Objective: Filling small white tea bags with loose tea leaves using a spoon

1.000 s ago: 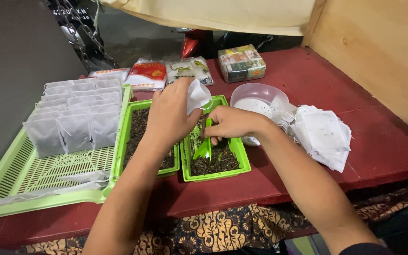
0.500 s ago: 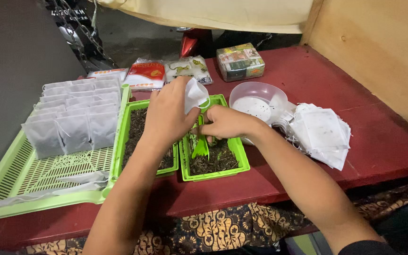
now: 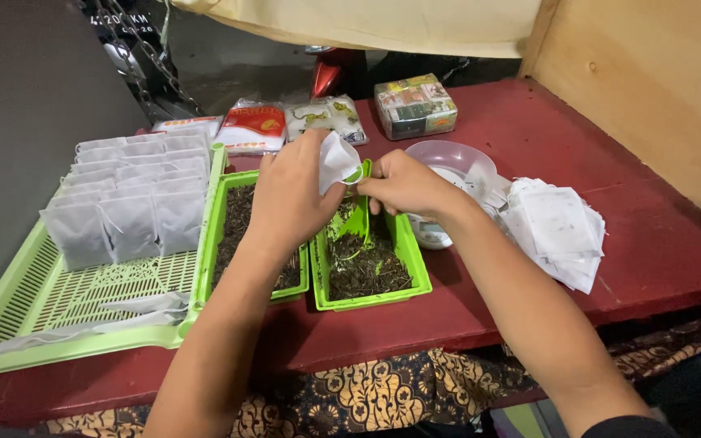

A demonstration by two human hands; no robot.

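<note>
A: In the head view, what do the hands hold?

B: The left hand [image 3: 290, 195] pinches a small white paper pouch [image 3: 337, 161] open; the right hand [image 3: 403, 185] grips a green plastic scoop [image 3: 356, 217] above the right-hand green plastic tray of dark dried leaves [image 3: 367, 264].

A: Any change?

B: The scoop has lifted to the pouch's mouth; filling seems underway. Filled pouches [image 3: 123, 203] stand left.

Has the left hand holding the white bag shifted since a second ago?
No. The left hand with the white bag remains over the two green trays, as before.
</note>
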